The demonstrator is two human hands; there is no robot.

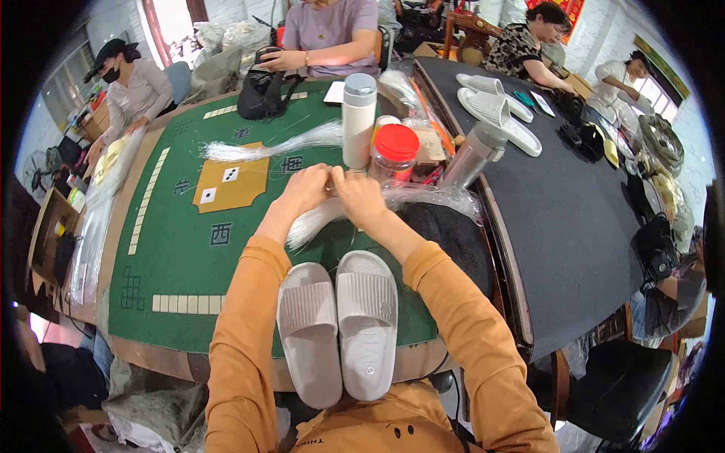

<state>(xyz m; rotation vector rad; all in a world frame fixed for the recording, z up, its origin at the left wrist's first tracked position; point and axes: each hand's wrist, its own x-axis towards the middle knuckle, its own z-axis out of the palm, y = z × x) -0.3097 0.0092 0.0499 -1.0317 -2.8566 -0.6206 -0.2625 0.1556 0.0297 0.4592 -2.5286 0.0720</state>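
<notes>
My left hand (306, 190) and my right hand (358, 198) meet over the green-topped table (177, 260), fingertips pinched close together. What they pinch is too small to make out. Just below them lies a bundle of clear plastic strands (311, 223), which stretches right behind my right wrist. Dark mesh-like fabric (434, 235) is partly covered by my right forearm. Between my forearms, a left grey slipper (311, 359) and a right grey slipper (368, 351) rest side by side at the near table edge, toes away from me. A second strand bundle (298, 138) lies farther off.
Beyond my hands stand a white bottle (359, 124), a red-lidded jar (394, 147) and a tilted grey bottle (474, 155). A black bag (262, 97) lies at the far edge. White slippers (495, 109) sit on the dark table (578, 211) at right. Several people work around both tables.
</notes>
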